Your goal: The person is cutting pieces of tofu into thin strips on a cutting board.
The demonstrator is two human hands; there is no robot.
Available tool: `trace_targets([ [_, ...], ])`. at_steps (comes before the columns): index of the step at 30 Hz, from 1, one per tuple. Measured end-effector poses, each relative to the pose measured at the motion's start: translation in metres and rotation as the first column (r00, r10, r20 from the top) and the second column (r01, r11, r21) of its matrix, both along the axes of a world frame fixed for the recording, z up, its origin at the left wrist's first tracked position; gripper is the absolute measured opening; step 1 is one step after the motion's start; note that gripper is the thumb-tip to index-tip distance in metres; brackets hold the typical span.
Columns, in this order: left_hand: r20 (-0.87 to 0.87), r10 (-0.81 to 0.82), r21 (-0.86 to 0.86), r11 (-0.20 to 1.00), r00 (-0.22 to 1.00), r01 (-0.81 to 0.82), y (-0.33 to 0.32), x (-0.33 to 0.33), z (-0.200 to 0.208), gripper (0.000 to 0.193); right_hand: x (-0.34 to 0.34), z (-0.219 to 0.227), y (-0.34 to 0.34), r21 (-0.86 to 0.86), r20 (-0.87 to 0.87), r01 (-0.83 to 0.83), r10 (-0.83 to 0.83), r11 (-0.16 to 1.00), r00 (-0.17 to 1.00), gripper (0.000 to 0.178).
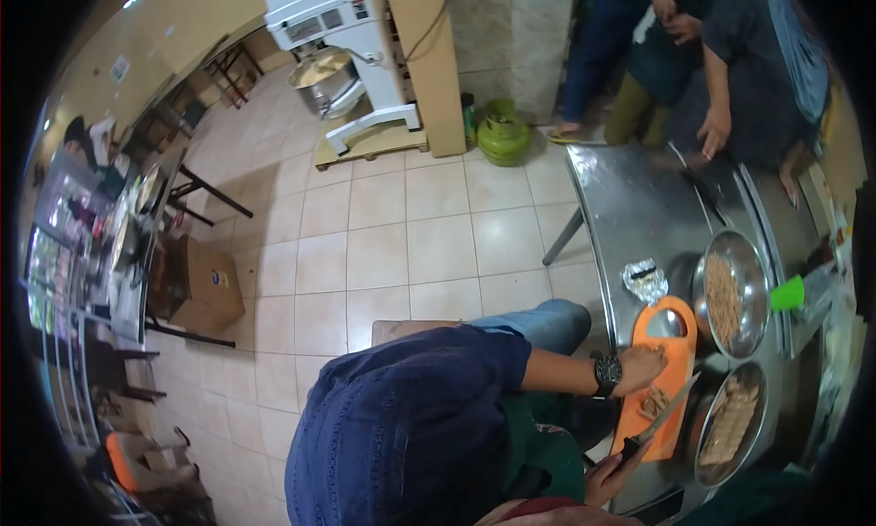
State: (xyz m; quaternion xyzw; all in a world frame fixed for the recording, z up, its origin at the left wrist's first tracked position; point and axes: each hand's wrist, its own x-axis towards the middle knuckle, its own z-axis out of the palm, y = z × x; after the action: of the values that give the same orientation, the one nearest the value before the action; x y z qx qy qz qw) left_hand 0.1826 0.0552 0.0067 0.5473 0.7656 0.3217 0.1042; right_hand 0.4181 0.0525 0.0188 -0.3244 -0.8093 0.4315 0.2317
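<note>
An orange cutting board [673,343] with a handle hole lies on the metal table. Over its upper half is my left hand [643,368], a black watch on its wrist, with the fingers curled in. Whatever may be in those fingers is hidden. In my right hand [610,479], near the lower end of the board, is the black handle of a knife [671,412]. Its blade slants up across the board toward the right. Beside the blade, below my left hand, lie brown cut food strips [653,403].
Right of the board stand a metal bowl [759,321] of small brown pieces and another [701,444] of tan blocks. Crumpled foil [644,281] and a green cup [787,293] are nearby. Other people [721,97] are beyond the table [630,197]. A mixer [374,70] and gas cylinder [503,138] stand farther off.
</note>
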Motion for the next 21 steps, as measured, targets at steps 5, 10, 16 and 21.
trace_targets([
  [5,-0.026,0.022,0.048,0.999,0.999,-0.021,-0.014,-0.001,0.005,0.020,-0.013,0.012,0.023,0.186,-0.007,-0.079,0.082,0.979,0.997,0.055],
  [10,-0.090,-0.011,-0.006,1.000,0.996,0.010,-0.009,0.007,-0.004,0.022,-0.046,0.099,-0.023,0.168,0.207,0.054,-0.088,0.984,0.974,0.062],
  [16,-0.100,-0.240,0.363,0.895,0.966,0.260,-0.037,-0.016,0.000,0.024,-0.036,0.060,0.014,0.397,-0.012,0.023,-0.020,0.918,1.000,0.055],
  [21,0.168,-0.182,0.236,0.962,0.969,0.139,-0.042,-0.037,0.029,0.014,-0.003,0.067,-0.011,0.075,-0.004,0.263,-0.263,0.962,0.965,0.055],
])
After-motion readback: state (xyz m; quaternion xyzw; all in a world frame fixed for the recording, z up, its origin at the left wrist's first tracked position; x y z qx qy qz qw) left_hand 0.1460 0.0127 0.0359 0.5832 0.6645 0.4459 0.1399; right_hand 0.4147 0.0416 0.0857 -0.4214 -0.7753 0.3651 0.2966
